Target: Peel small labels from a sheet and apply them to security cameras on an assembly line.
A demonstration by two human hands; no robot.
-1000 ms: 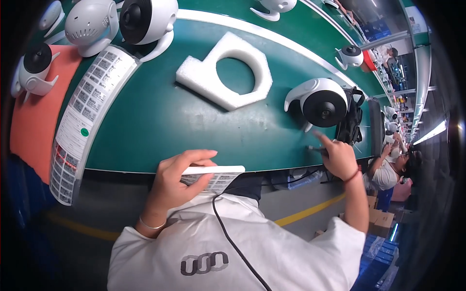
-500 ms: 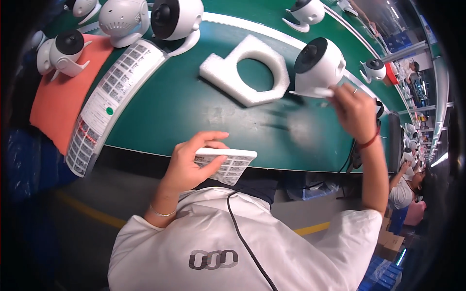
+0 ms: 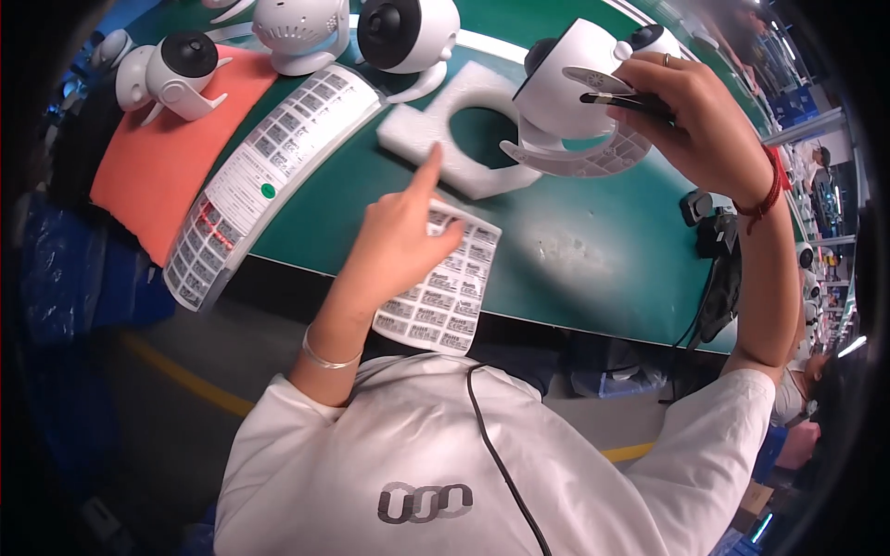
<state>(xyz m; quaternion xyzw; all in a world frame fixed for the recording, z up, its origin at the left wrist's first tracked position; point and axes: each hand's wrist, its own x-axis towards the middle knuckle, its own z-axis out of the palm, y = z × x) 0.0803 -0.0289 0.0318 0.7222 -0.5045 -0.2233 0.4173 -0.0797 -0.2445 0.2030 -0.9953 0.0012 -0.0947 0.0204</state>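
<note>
My left hand (image 3: 403, 232) holds a sheet of small printed labels (image 3: 450, 301) under its thumb. Its index finger is stretched out toward a white foam block (image 3: 408, 132) with a large round hole. My right hand (image 3: 695, 116) is closed around black tweezers (image 3: 640, 104), their tips pointing left. The same hand grips a white round security camera (image 3: 575, 88) from its right side. That camera is tilted, so the ribbed underside of its curved base (image 3: 598, 157) shows. How the fingers hold the camera is partly hidden.
Several similar cameras (image 3: 394, 32) stand along the back of the green bench (image 3: 556, 287). One sits on an orange sheet (image 3: 139, 176) at left, beside a long label sheet (image 3: 269, 139) with a green dot. Black cabled devices (image 3: 714, 227) lie at the right.
The camera at the right has been tilted, exposing its base underside, and the tweezers now show in my right hand. My left hand has moved forward, turning the label sheet face up.
</note>
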